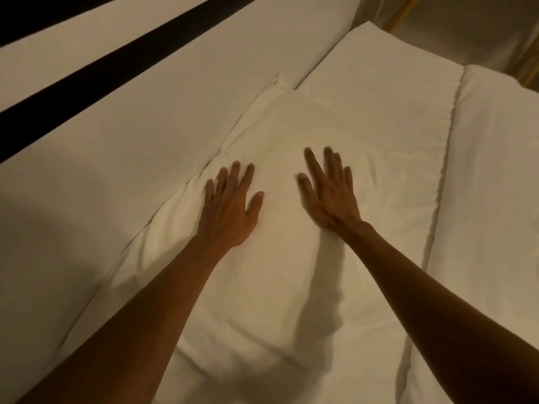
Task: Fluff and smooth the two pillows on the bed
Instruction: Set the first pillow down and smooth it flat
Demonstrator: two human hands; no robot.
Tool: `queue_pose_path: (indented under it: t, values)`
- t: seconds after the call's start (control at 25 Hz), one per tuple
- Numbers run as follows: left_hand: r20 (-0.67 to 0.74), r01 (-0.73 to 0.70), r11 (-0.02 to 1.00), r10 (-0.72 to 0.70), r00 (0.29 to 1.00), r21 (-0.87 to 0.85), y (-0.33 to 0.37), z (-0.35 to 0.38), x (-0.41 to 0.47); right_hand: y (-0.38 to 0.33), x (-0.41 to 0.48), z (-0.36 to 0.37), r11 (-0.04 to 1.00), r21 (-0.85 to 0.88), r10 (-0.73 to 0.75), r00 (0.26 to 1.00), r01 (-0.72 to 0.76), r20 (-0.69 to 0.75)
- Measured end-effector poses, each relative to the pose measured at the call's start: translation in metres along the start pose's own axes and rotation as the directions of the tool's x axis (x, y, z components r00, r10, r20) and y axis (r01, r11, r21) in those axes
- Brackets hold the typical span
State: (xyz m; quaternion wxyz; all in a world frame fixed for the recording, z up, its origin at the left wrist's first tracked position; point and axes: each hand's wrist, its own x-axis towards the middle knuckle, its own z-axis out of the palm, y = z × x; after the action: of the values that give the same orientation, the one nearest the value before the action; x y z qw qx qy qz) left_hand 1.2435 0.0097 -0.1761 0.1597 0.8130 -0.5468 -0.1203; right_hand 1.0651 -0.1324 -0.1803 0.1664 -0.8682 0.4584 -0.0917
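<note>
A white pillow lies flat on the bed, running from the lower middle up toward the headboard. My left hand rests palm down on its left part, fingers spread. My right hand lies flat on the pillow a little to the right, fingers together and pointing away from me. Both hands hold nothing. Small wrinkles show in the pillowcase right of my right hand. I cannot pick out a second pillow with certainty.
A padded white headboard with a dark band runs along the left. A white sheet lies beyond the pillow. A folded white duvet lies at the right. A gold-coloured frame shows at the top right.
</note>
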Motion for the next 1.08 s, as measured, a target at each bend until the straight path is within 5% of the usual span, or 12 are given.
queue_pose_path:
  t: [0.36, 0.52, 0.6, 0.88, 1.08]
  values:
    - [-0.062, 0.034, 0.994, -0.028, 0.998, 0.102, -0.027, 0.007, -0.045, 0.013, -0.052, 0.004, 0.957, 0.114, 0.273, 0.962, -0.268, -0.032]
    - [-0.049, -0.006, 0.997, 0.01, 0.999, 0.075, -0.021, -0.001, -0.053, -0.043, -0.069, 0.011, 0.976, 0.185, 0.142, 0.977, -0.111, -0.159]
    - [-0.025, -0.053, 0.996, 0.055, 0.998, 0.075, -0.02, -0.004, -0.066, -0.06, -0.093, 0.026, 0.991, 0.117, 0.069, 0.995, -0.06, -0.068]
    - [0.066, -0.019, 0.979, 0.006, 0.998, 0.204, -0.005, -0.022, -0.126, -0.055, -0.142, 0.002, 0.981, 0.005, 0.193, 0.978, -0.194, 0.077]
    - [0.106, -0.016, 0.968, -0.011, 0.994, 0.252, 0.035, -0.116, -0.205, -0.075, -0.255, -0.081, 0.945, -0.002, 0.316, 0.909, -0.328, 0.271]
